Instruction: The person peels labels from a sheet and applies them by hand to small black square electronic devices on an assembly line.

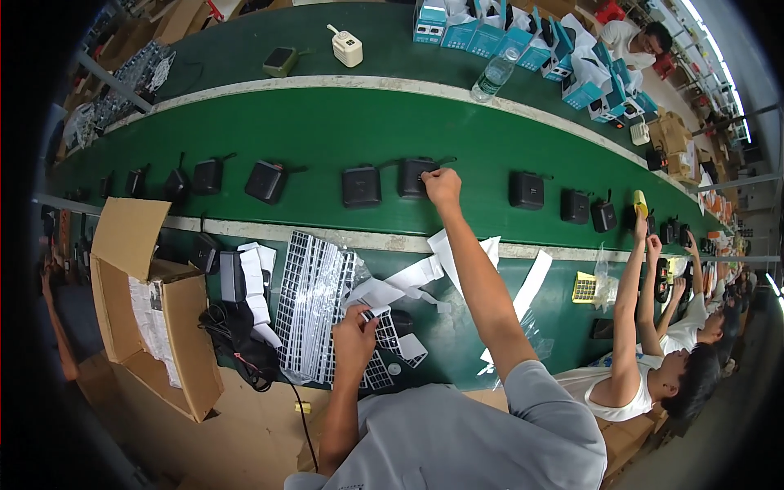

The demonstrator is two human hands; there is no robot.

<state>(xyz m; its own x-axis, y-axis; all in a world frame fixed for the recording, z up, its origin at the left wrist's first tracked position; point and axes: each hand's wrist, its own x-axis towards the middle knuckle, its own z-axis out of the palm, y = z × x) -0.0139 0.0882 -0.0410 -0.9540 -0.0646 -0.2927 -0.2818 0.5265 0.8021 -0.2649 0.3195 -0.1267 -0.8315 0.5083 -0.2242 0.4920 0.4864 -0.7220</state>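
My right hand (442,186) reaches over the green conveyor belt (314,122), fingers closed at the right side of a small black box-shaped device (413,173) with a strap loop. Just left of it sits a similar black device (361,187), apart from my hand. Over the near worktable, my left hand (354,336) is closed, thumb and fingers pinching the edge of a black-and-white sticker sheet (380,327). Another black device (401,322) lies partly under loose sheets beside that hand. White paper strips (408,278) are spread ahead of it.
Stacked grid-patterned sheets (306,286) lie in clear plastic. An open cardboard box (184,335) and black cables (245,347) are at left. Across the belt stand a plastic bottle (495,75) and blue boxes (514,41). Co-workers (629,376) reach to the belt at right.
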